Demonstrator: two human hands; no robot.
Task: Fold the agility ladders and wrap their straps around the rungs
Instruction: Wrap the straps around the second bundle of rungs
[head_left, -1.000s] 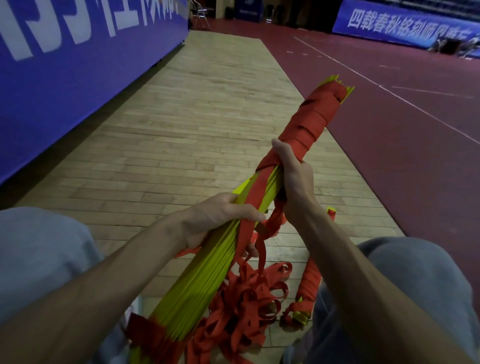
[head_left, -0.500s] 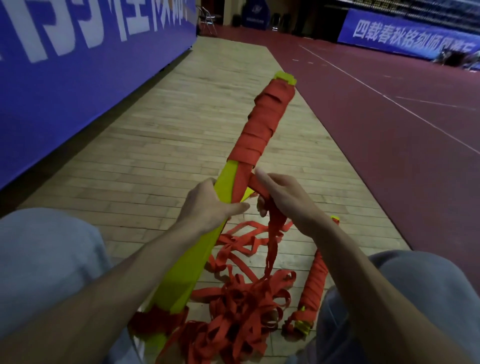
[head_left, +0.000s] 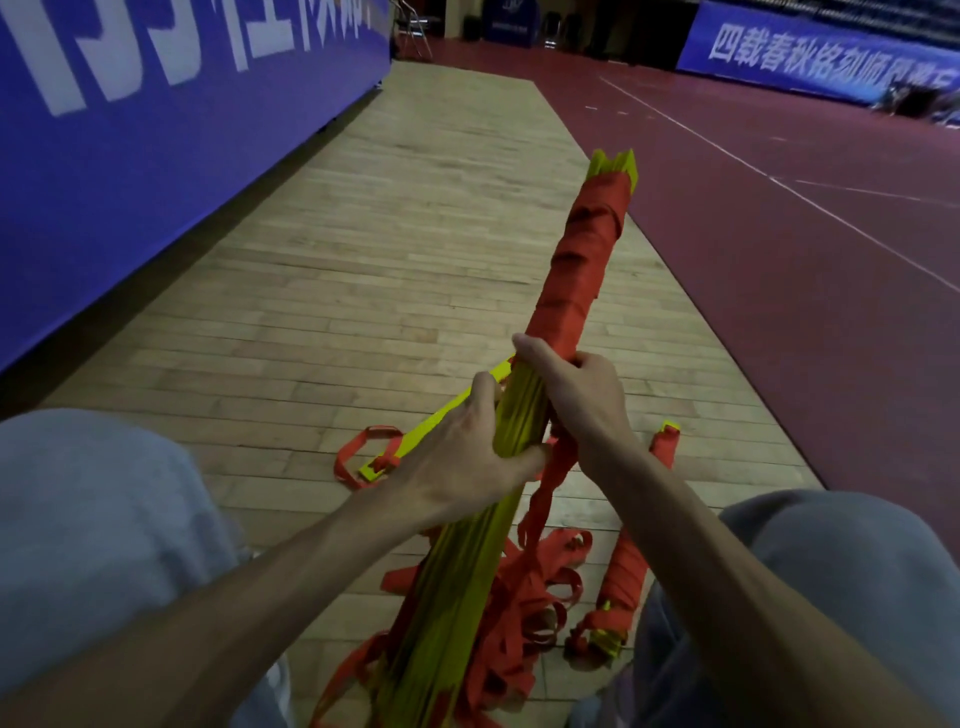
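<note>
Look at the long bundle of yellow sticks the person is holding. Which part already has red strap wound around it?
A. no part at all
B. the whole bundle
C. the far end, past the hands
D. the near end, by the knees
C. The red strap is wound around the bundle of yellow rungs only beyond the right hand and left hand; nearer the person the rungs are bare yellow, with loose strap hanging to the floor.

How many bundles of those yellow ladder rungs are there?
2. One rung bundle is held in both hands, its far half wrapped in red strap. A second, fully wrapped bundle lies on the wooden floor by the person's right leg. More may be hidden.
</note>
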